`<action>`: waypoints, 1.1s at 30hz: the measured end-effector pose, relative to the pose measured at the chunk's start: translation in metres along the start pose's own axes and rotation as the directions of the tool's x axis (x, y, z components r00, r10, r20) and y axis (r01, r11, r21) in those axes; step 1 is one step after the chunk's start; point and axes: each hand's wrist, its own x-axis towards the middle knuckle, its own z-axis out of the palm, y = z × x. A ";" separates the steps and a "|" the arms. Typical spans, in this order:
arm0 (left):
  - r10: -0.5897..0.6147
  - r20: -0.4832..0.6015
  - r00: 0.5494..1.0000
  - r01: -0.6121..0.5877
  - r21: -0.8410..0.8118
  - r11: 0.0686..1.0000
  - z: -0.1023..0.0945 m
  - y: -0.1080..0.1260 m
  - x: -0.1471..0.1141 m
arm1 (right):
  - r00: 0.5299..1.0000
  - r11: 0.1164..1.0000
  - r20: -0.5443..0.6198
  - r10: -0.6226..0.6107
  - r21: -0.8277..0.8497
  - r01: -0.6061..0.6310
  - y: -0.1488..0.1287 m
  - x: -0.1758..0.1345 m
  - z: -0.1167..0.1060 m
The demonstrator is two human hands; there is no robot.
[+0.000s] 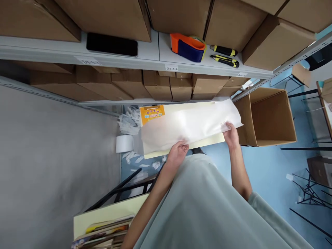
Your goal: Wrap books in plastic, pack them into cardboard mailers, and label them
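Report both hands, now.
Left hand: closed, fingers curled on the near edge of the translucent white sheet.
Right hand: closed, pinching the same sheet near its right end.

Long translucent white sheet (194, 122), glossy, lightly creased, spread slightly aslant over a pale yellow tabletop (172, 109)

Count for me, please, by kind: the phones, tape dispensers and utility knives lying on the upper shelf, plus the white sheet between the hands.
Black phone: 1
Tape dispenser: 1
Utility knives: 2
White sheet, held by left hand and right hand: 1
Total: 5
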 end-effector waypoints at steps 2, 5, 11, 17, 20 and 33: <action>-0.017 -0.078 0.997 0.016 -0.014 1.000 0.004 -0.011 0.016 | 1.000 0.999 -0.019 -0.007 0.051 0.008 -0.010 0.012 -0.018; -0.015 -0.180 0.984 0.006 -0.051 0.999 0.014 -0.025 0.044 | 1.000 0.995 -0.006 0.023 0.093 -0.022 -0.022 0.032 -0.048; 0.100 -0.322 0.942 -0.072 0.099 0.993 0.028 -0.053 0.116 | 0.995 0.990 -0.021 0.094 0.103 -0.092 -0.021 0.089 -0.114; 0.095 -0.454 0.886 -0.014 0.179 0.984 0.027 -0.085 0.167 | 0.932 0.939 -0.135 0.336 -0.034 -0.344 0.011 0.156 -0.168; 0.089 -0.482 0.871 0.008 0.196 0.981 0.024 -0.095 0.178 | 0.909 0.906 -0.222 0.353 -0.161 -0.391 0.026 0.178 -0.186; 0.233 -0.667 0.708 0.016 0.344 0.939 -0.039 -0.078 0.173 | 0.920 0.738 -0.383 0.081 -0.597 -0.314 0.056 0.209 -0.224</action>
